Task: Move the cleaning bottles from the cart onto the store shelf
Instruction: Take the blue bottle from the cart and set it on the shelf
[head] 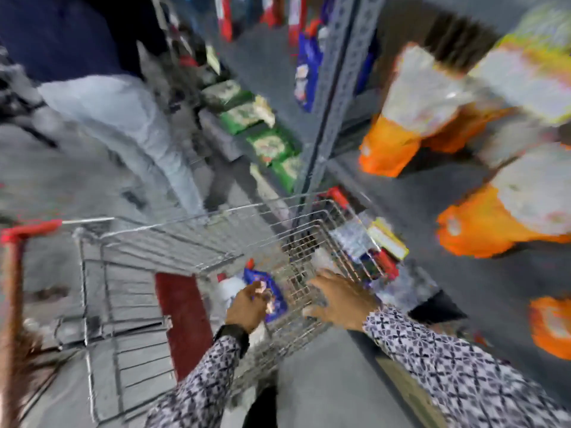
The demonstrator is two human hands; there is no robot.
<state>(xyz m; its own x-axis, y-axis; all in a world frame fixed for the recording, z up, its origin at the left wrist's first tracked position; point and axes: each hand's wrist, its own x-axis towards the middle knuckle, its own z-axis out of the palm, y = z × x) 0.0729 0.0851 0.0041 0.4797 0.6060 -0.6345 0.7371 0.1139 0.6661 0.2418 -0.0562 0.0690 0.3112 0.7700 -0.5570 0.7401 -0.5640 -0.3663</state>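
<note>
A wire shopping cart (173, 233) with red handle ends stands in the aisle below me. Inside it lies a blue-labelled cleaning bottle (272, 288) next to a white bottle (230, 288) with a red cap. My left hand (247, 307) reaches down into the cart and closes around the blue bottle. My right hand (340, 299) rests with spread fingers on the cart's right rim, holding nothing. The grey metal store shelf (414, 208) runs along the right, carrying orange-and-white bottles (482, 223). The picture is blurred by motion.
Another person in light trousers (139, 131) stands just beyond the cart. Green packets (268, 143) line a lower shelf ahead. Mixed packs (380, 242) sit on the shelf by the cart's right corner. A dark red panel (182, 319) lies in the cart.
</note>
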